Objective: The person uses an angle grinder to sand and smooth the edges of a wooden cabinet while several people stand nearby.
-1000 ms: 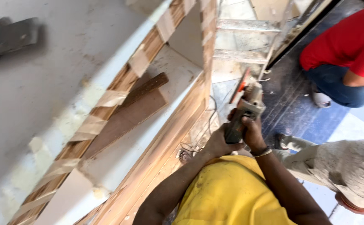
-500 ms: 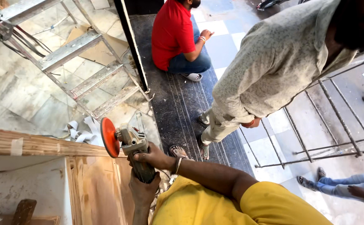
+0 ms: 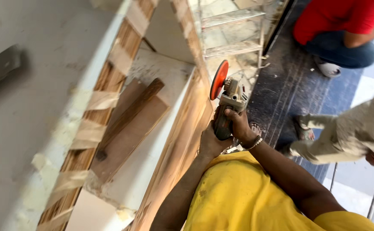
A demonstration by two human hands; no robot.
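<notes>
Both hands are wrapped around the body of an angle grinder. The right hand closes over the grey handle from the far side, fingers curled tight, a bracelet on its wrist. The left hand grips just below and nearer the wooden frame, its fingers pressed about the lower end of the tool. The grinder rises out of the two fists, and its orange-red disc stands above the hands, edge-on, just beside the inner edge of the wooden frame. Whether the disc touches the wood cannot be told.

Left of the hands, inside the frame, a dark wooden board lies slanted on a pale surface. Further left runs a second wooden strip crossed by bands of pale tape.

Beyond the hands, on the right, a person in a red shirt crouches on the dark floor, and a person in light grey trousers stands nearer.
</notes>
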